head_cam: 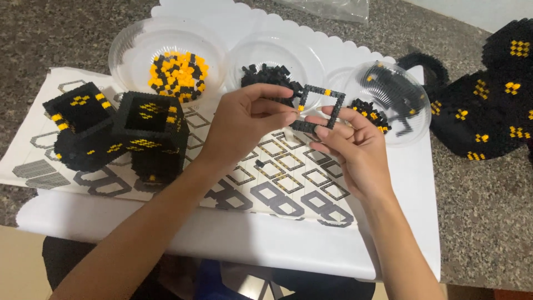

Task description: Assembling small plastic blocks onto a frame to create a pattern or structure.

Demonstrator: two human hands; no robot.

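Both the left hand [244,119] and right hand [355,141] pinch a thin square block frame [321,105] above the instruction sheet's [277,166] far edge, where uneven pressure could snap it.

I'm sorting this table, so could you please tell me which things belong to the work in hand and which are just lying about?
In use:
left hand
right hand
square brick frame
bowl of black bricks
instruction sheet

Lying about:
hollow black block
clear plastic bag

A single head-worn camera looks steeply down and forward from close above the counter [488,222], framing both forearms, the white sheet [244,239] and the counter's near edge below.
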